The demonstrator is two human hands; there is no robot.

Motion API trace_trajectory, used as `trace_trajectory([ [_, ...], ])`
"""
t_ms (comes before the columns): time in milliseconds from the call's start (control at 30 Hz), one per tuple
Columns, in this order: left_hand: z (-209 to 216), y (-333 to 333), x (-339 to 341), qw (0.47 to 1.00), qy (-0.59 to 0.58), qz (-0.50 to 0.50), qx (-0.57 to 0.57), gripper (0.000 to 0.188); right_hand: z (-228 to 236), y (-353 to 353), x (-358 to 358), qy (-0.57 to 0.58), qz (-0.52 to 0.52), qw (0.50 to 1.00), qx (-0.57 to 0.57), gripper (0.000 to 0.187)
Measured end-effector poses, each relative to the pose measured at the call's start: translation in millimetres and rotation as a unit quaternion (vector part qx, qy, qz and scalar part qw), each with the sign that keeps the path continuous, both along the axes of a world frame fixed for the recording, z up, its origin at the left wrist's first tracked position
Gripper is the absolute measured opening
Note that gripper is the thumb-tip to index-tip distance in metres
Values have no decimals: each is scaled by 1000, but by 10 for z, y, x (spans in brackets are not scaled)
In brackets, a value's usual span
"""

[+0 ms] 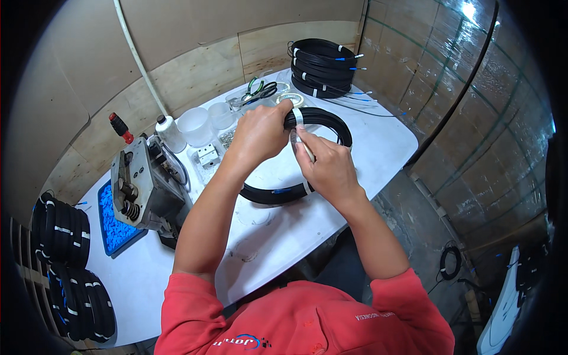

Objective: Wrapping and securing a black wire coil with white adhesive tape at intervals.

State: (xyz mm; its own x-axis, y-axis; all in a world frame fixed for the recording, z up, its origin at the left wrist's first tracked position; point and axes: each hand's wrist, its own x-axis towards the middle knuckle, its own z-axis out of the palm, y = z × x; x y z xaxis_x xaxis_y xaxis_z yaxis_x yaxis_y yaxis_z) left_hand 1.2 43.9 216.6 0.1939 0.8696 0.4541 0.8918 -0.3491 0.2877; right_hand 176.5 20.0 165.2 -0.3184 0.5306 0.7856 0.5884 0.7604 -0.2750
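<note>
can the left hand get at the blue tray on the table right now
Probably not directly: the grey machine stands between the left hand and the blue tray, and that hand holds the black cable coil. The tray's left side looks open, though.

From mid-view, a metal machine [158, 188] stands at nine o'clock (a blue tray [126, 243] of small blue pieces [114, 220] beside it), a white bottle [171, 136] at ten.

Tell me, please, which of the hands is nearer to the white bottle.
Left: the left hand is to the right of the white bottle, beyond the translucent cups; the right hand is farther right.
</note>
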Motion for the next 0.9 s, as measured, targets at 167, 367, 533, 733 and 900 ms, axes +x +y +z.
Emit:
trace_trajectory([
  [167, 130, -16, -12, 996, -23, -33, -76, 38, -130, 43, 5, -1, -15, 1000, 25, 33],
  [367, 95, -52, -66, 995, -45, -51, -67, 65, -108, -22, 104, 32, 67, 996, -57, 19],
  [533, 134, -103, -42, 997, -20, -19, -70, 68, 341, 151, 488, 130, 19, 991, -16, 15],
  [733, 163, -102, 15, 995, -24, -51, -78, 71, 327, 878, 505, 79, 168, 969, -160, 40],
  [900, 163, -100, -45, 995, -4, -54, -78, 71, 450, 748, 474, 11, 186, 890, -416, 57],
])
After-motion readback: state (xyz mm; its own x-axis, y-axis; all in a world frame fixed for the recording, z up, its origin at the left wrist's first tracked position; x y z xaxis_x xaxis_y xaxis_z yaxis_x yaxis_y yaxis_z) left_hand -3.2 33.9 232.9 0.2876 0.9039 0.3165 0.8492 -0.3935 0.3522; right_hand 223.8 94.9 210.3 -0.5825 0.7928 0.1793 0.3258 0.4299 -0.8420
